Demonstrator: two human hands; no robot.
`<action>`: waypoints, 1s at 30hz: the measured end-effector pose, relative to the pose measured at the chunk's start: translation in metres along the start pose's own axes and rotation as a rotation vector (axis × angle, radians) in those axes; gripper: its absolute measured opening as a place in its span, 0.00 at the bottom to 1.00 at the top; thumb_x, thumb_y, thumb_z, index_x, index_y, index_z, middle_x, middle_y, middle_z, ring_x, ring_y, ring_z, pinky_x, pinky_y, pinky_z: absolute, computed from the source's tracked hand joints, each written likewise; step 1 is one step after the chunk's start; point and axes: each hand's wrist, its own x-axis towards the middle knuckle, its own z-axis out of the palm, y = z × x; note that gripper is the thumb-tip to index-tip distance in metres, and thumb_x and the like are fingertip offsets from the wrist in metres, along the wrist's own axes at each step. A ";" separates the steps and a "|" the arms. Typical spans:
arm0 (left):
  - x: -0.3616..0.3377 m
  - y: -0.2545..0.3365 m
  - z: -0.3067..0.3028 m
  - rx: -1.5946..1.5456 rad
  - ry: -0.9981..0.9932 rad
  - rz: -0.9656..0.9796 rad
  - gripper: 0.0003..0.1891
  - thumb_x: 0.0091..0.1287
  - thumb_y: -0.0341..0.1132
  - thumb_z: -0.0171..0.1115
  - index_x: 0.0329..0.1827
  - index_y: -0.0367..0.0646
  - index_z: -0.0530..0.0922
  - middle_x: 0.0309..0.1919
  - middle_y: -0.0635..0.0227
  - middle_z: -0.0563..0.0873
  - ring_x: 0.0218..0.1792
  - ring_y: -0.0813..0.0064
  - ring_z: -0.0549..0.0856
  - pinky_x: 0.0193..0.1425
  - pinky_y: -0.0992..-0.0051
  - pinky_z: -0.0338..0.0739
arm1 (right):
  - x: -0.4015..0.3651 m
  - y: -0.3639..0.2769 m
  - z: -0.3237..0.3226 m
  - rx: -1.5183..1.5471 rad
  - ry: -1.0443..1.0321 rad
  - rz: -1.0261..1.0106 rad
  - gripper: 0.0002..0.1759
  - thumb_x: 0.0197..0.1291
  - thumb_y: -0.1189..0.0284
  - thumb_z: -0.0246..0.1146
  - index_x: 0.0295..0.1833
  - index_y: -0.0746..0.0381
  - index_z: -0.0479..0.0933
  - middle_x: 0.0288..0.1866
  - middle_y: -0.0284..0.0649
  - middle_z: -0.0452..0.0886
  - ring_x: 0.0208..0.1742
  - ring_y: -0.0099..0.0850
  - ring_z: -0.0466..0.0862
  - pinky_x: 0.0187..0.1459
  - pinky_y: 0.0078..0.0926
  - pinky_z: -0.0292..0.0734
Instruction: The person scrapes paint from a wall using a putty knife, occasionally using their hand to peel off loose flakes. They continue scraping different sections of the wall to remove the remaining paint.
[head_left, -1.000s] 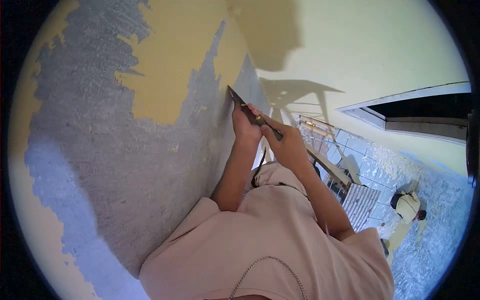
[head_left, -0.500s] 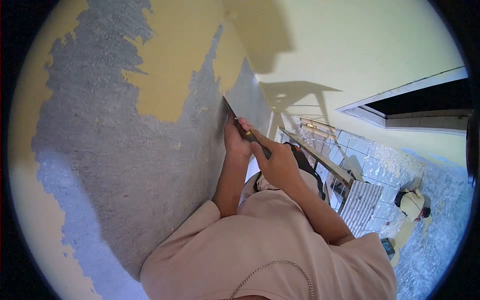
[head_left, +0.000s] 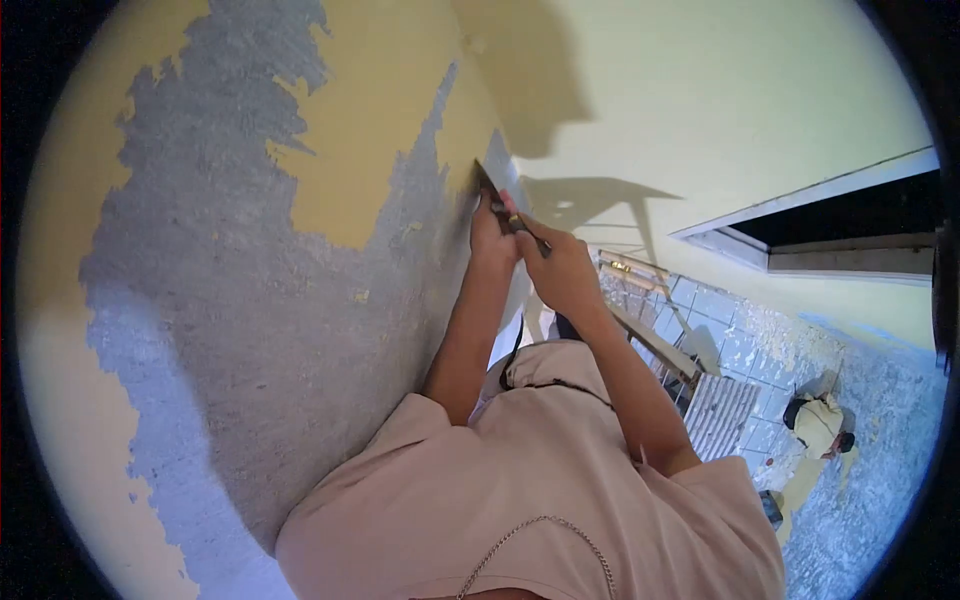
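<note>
In the head view a scraper [head_left: 488,183] points up at the corner of the wall, its thin blade edge meeting the yellow paint. My right hand [head_left: 562,272] is closed around the dark handle from behind. Nearer the blade, my left hand [head_left: 492,238] grips the scraper too, with fingertips showing on its far side. The left wall [head_left: 270,290] is mostly grey where bare, with a jagged patch of yellow paint [head_left: 345,180] left of the blade. A narrow grey strip runs along the corner, just right of the blade tip.
Below on the right stand a wooden frame [head_left: 655,343] and a corrugated panel [head_left: 715,408]. Another person [head_left: 818,424] is low down on the floor side. A window opening [head_left: 850,212] breaks the pale right wall [head_left: 720,100]. Paint flakes litter the tiled floor [head_left: 745,345].
Both hands and the scraper have moved up and slightly right, bringing the blade tip higher along the corner. Both arms are stretched out further. The view has shifted slightly.
</note>
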 end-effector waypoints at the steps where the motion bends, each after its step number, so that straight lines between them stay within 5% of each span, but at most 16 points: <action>1: -0.017 0.000 0.008 -0.158 0.016 -0.103 0.15 0.69 0.46 0.47 0.40 0.42 0.73 0.23 0.73 0.74 0.23 0.83 0.76 0.24 0.87 0.76 | -0.001 0.007 -0.006 0.008 -0.018 -0.071 0.18 0.58 0.64 0.53 0.54 0.54 0.74 0.28 0.60 0.75 0.30 0.49 0.80 0.33 0.37 0.72; 4: -0.038 -0.011 -0.042 -0.280 -0.225 -0.094 0.14 0.68 0.44 0.49 0.42 0.41 0.73 0.28 0.69 0.75 0.25 0.82 0.77 0.25 0.86 0.77 | -0.023 0.010 -0.010 0.023 -0.120 -0.063 0.19 0.58 0.64 0.54 0.54 0.56 0.74 0.27 0.60 0.75 0.30 0.50 0.79 0.34 0.36 0.72; 6: -0.030 -0.001 -0.052 -0.282 -0.170 -0.244 0.13 0.69 0.44 0.46 0.39 0.43 0.71 0.27 0.71 0.76 0.23 0.80 0.77 0.28 0.84 0.76 | -0.028 0.015 0.008 0.015 -0.108 0.001 0.20 0.59 0.64 0.54 0.55 0.58 0.73 0.25 0.60 0.75 0.28 0.49 0.78 0.34 0.36 0.71; 8: -0.012 -0.002 -0.046 -0.151 0.229 -0.188 0.11 0.69 0.41 0.47 0.41 0.42 0.71 0.28 0.69 0.78 0.25 0.78 0.78 0.31 0.82 0.79 | -0.015 0.018 0.012 0.049 -0.097 0.031 0.20 0.59 0.64 0.54 0.56 0.59 0.72 0.23 0.59 0.73 0.24 0.49 0.76 0.33 0.36 0.71; 11: -0.019 -0.008 -0.049 -0.244 0.077 -0.156 0.11 0.69 0.37 0.47 0.44 0.36 0.68 0.35 0.62 0.77 0.37 0.72 0.80 0.42 0.77 0.80 | -0.006 0.022 -0.003 0.044 -0.151 0.062 0.22 0.59 0.62 0.54 0.58 0.57 0.71 0.19 0.55 0.74 0.21 0.43 0.76 0.32 0.35 0.71; 14: -0.044 -0.011 -0.038 -0.251 0.044 -0.104 0.12 0.69 0.35 0.47 0.46 0.32 0.66 0.40 0.58 0.76 0.44 0.66 0.79 0.48 0.74 0.80 | -0.018 0.027 -0.025 0.244 -0.397 0.207 0.26 0.56 0.63 0.58 0.62 0.55 0.67 0.33 0.49 0.81 0.31 0.40 0.81 0.39 0.35 0.74; 16: -0.059 -0.011 -0.029 -0.195 0.074 -0.035 0.13 0.69 0.34 0.46 0.47 0.31 0.65 0.41 0.57 0.75 0.46 0.64 0.79 0.50 0.72 0.79 | -0.036 0.042 -0.026 0.373 -0.375 -0.202 0.35 0.53 0.65 0.63 0.67 0.56 0.60 0.42 0.42 0.79 0.36 0.28 0.78 0.43 0.26 0.73; 17: -0.064 -0.014 -0.029 -0.129 0.075 -0.020 0.12 0.69 0.33 0.46 0.48 0.31 0.65 0.42 0.57 0.75 0.47 0.63 0.78 0.50 0.71 0.79 | -0.042 0.037 -0.032 0.534 -0.441 -0.088 0.37 0.47 0.79 0.66 0.65 0.57 0.61 0.43 0.33 0.75 0.42 0.22 0.74 0.46 0.19 0.70; 18: -0.069 -0.015 -0.029 -0.059 0.079 -0.008 0.12 0.69 0.32 0.46 0.49 0.31 0.64 0.43 0.56 0.75 0.49 0.61 0.78 0.51 0.70 0.79 | -0.044 0.034 -0.036 0.526 -0.450 -0.091 0.37 0.47 0.79 0.66 0.65 0.57 0.61 0.43 0.33 0.75 0.42 0.22 0.74 0.46 0.19 0.70; 20: -0.078 -0.020 -0.028 0.000 0.040 0.010 0.11 0.68 0.31 0.47 0.48 0.34 0.65 0.44 0.58 0.75 0.47 0.63 0.79 0.51 0.70 0.79 | -0.046 0.030 -0.041 0.476 -0.272 -0.036 0.29 0.47 0.78 0.67 0.58 0.60 0.67 0.41 0.34 0.76 0.43 0.22 0.74 0.47 0.19 0.69; 21: -0.080 -0.022 -0.026 0.060 0.015 0.024 0.11 0.67 0.31 0.48 0.49 0.34 0.66 0.45 0.57 0.75 0.46 0.63 0.79 0.50 0.69 0.80 | -0.042 0.033 -0.035 0.475 -0.083 -0.050 0.22 0.48 0.69 0.68 0.50 0.61 0.71 0.38 0.37 0.77 0.39 0.24 0.76 0.44 0.23 0.71; 24: -0.086 -0.022 -0.012 0.138 0.019 0.091 0.11 0.66 0.32 0.49 0.47 0.34 0.68 0.45 0.58 0.77 0.44 0.64 0.81 0.46 0.69 0.81 | -0.019 0.033 -0.034 0.465 0.115 -0.042 0.16 0.50 0.71 0.66 0.44 0.62 0.74 0.37 0.38 0.77 0.40 0.24 0.76 0.42 0.22 0.71; 26: -0.089 -0.018 -0.002 0.105 -0.043 0.049 0.09 0.67 0.34 0.50 0.46 0.40 0.68 0.42 0.63 0.76 0.45 0.69 0.80 0.45 0.71 0.81 | 0.002 0.025 -0.041 0.348 0.209 -0.237 0.09 0.51 0.72 0.64 0.36 0.63 0.74 0.36 0.40 0.77 0.40 0.26 0.75 0.42 0.22 0.70; 28: -0.099 -0.009 0.011 0.122 -0.068 0.006 0.08 0.67 0.35 0.50 0.43 0.40 0.69 0.38 0.63 0.78 0.44 0.68 0.81 0.44 0.71 0.81 | 0.022 0.015 -0.046 0.692 0.139 -0.307 0.06 0.54 0.74 0.61 0.34 0.64 0.71 0.32 0.40 0.75 0.41 0.30 0.75 0.44 0.27 0.70; 30: -0.108 0.001 0.018 0.141 -0.086 -0.035 0.08 0.67 0.36 0.51 0.41 0.41 0.70 0.33 0.63 0.80 0.44 0.67 0.82 0.43 0.70 0.82 | 0.042 -0.015 -0.052 1.155 0.109 -0.414 0.07 0.58 0.75 0.55 0.29 0.62 0.65 0.22 0.37 0.68 0.28 0.29 0.72 0.34 0.28 0.69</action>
